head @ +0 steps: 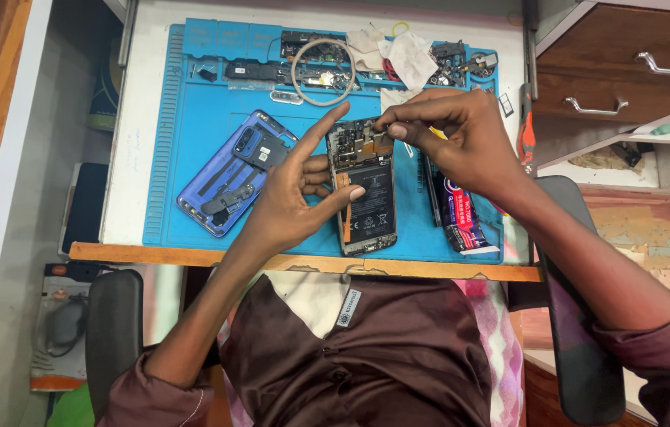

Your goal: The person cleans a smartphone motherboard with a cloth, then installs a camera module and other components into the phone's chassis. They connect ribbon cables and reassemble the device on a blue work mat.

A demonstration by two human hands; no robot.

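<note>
Blue back cover (234, 172) already off and lying face-down at the left of the silicone mat (184, 119), opened phone (364, 186) in the middle with battery and board bare. Left hand (291, 198) steadying the phone's edge, thumb on the battery, forefinger up; right hand (461, 138) pinching, fingertips (395, 129) at the board's upper corner. Disassembly well along by the look of it, board and battery not yet lifted out, small parts (311, 63) lined up at the mat's top.
</note>
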